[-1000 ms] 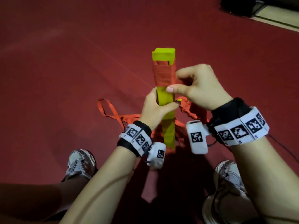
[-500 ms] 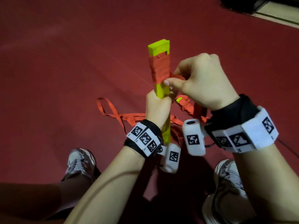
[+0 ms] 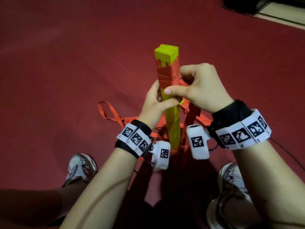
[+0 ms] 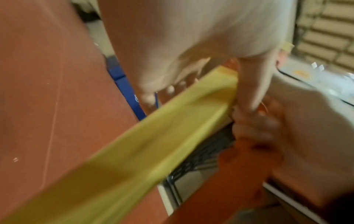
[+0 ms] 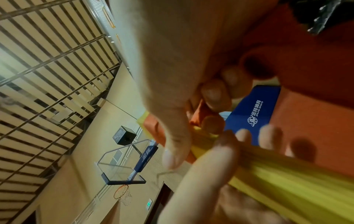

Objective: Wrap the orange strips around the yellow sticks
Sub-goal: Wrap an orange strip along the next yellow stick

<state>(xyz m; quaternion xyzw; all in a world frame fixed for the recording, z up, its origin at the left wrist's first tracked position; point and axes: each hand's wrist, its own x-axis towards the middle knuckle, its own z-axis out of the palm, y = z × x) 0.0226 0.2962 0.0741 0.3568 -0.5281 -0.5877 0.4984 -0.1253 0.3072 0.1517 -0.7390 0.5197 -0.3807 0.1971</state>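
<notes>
From the head view, the left hand (image 3: 154,103) curls round the middle of a bundle of yellow sticks (image 3: 171,123), holding it nearly upright over the red floor (image 3: 66,80), its lower end among loose strip. The orange strip (image 3: 166,75) is wound in several turns just below the bundle's top. The right hand (image 3: 201,86) lies against the wound part, thumb across the sticks under the turns, fingers curled and pinching strip at the bundle's right side. More strip lies looped on the floor below, between two shoes (image 3: 80,167).

In the blurred left wrist view, the sticks (image 4: 153,136) run diagonally through curled fingers (image 4: 252,121).

The right wrist view shows fingertips (image 5: 216,94) pinching strip (image 5: 199,112) against the sticks (image 5: 268,174), with the left hand (image 5: 210,174) gripping below; a basketball hoop (image 5: 122,192) stands behind.
</notes>
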